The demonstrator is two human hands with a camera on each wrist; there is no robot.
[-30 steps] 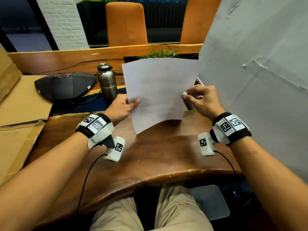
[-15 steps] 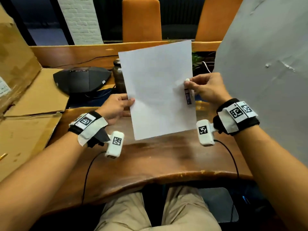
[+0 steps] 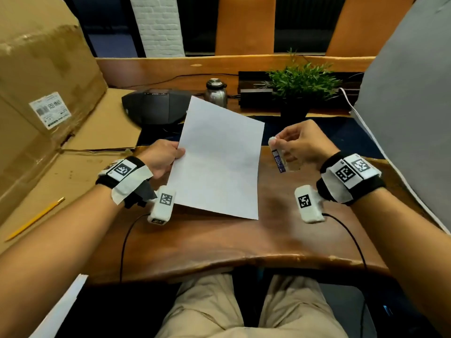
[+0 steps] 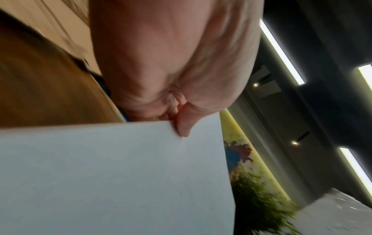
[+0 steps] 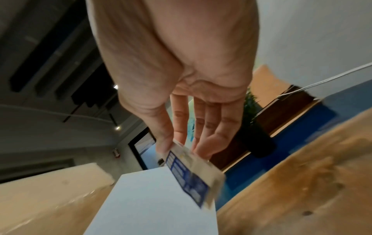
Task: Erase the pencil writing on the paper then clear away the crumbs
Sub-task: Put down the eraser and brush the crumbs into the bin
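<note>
A white sheet of paper is held above the wooden desk, tilted, with no writing that I can make out. My left hand pinches its left edge; the left wrist view shows the thumb on top of the paper. My right hand is off to the right of the sheet and holds a white eraser with a blue printed sleeve. The right wrist view shows the eraser pinched at its top end between thumb and fingers, hanging down beside the paper.
A yellow pencil lies on flattened cardboard at the left. A black speakerphone, a steel flask and a potted plant stand behind. A big grey board leans at the right.
My right hand let go of the paper's right edge and drew away to the right with the eraser. The sheet now hangs from my left hand alone, lowered and tilted.
</note>
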